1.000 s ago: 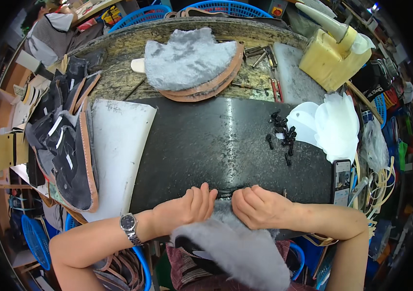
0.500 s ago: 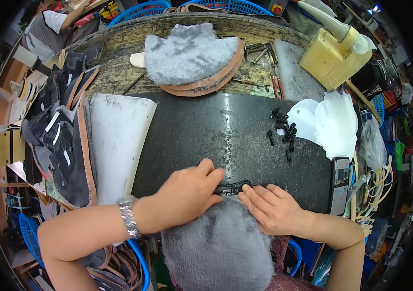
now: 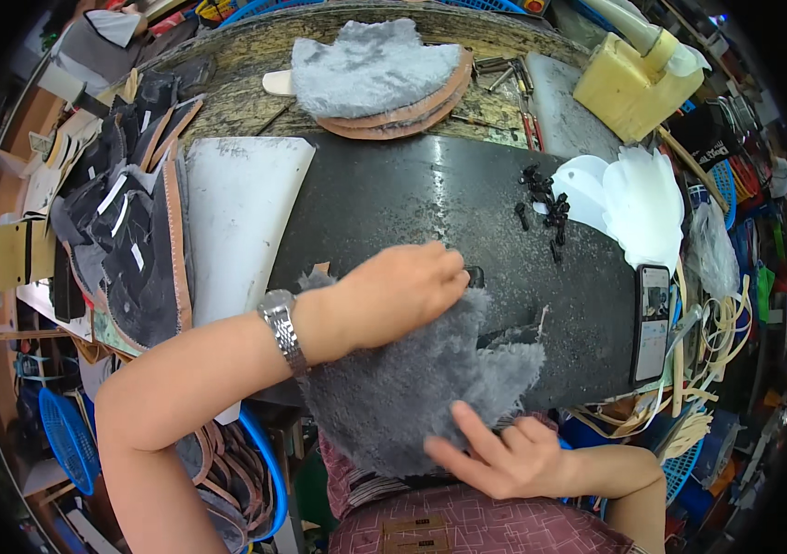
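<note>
Cluttered workshop; dark speckled desk (image 3: 412,198) in the middle, bins and tools around it. Grey fur piece (image 3: 402,388) lies over the near desk edge, partly hanging off toward the person's lap.

Left hand (image 3: 393,295): palm down, fingers together and curled, pressing on the far upper part of the fur piece. Wristwatch (image 3: 282,328) on that wrist. Not clamped around the fur, only bearing on it from above.

Right hand (image 3: 495,452): below the fur's near edge, fingers spread apart, index fingertip touching the fur's lower right margin. No grip visible.

Beyond the left hand: white sheet (image 3: 241,212) to its left, stack of dark cut pieces (image 3: 126,249) further left. Far past both hands, a second grey fur piece on tan soles (image 3: 379,78). Right of the left hand: small black parts (image 3: 546,198), white plastic shapes (image 3: 638,198), phone (image 3: 652,323), yellow container (image 3: 633,88).
</note>
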Available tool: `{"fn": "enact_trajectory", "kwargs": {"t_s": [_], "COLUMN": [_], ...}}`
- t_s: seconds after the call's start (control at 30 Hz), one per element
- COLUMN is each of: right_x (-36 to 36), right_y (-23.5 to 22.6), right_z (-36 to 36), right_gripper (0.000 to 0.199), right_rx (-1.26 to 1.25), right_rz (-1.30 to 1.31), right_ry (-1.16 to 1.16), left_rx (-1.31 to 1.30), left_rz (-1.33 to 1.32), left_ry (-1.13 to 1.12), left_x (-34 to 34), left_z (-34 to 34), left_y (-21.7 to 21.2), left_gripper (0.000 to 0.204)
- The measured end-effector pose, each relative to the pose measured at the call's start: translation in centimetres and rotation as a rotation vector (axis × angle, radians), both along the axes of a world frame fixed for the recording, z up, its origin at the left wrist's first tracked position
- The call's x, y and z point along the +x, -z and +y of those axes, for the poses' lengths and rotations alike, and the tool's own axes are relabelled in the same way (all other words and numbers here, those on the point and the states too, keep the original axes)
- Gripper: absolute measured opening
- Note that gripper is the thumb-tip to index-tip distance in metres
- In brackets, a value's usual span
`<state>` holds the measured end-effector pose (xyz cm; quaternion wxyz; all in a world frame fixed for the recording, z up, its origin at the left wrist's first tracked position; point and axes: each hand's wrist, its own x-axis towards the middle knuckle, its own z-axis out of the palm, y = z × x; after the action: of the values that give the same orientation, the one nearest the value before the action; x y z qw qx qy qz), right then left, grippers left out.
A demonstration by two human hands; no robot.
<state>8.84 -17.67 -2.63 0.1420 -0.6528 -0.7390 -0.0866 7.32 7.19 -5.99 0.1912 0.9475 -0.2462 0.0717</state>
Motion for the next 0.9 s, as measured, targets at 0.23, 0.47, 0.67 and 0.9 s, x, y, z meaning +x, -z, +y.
{"fn": "enact_trajectory", "kwargs": {"t_s": [0.23, 0.47, 0.67, 0.9], "right_x": [0.5, -1.4, -2.1, -3.5], "right_y": [1.1, 4.1, 3.4, 4.8], "right_z": [-0.9, -2.0, -2.3, -1.9], "right_gripper": [0.035, 0.041, 0.052, 0.057], "right_rx": [0.063, -0.147, -0.278, -0.202], "right_rz": [0.545, 0.437, 0.264, -0.098], "right_ry": [0.124, 0.178, 0.244, 0.244], "left_rx": [-0.026, 0.243, -0.041, -0.119], "left_rz": [0.209, 0.124, 0.111, 0.035], "left_ry": [-0.132, -0.323, -0.346, -0.161], "left_x": [0.1, -3.6, -6.0, -5.2], "left_z": [-0.4, -4.9, -4.6, -2.2], "left_y": [-0.8, 0.1, 0.9, 1.5], "left_gripper": [0.028, 0.056, 0.067, 0.053]}}
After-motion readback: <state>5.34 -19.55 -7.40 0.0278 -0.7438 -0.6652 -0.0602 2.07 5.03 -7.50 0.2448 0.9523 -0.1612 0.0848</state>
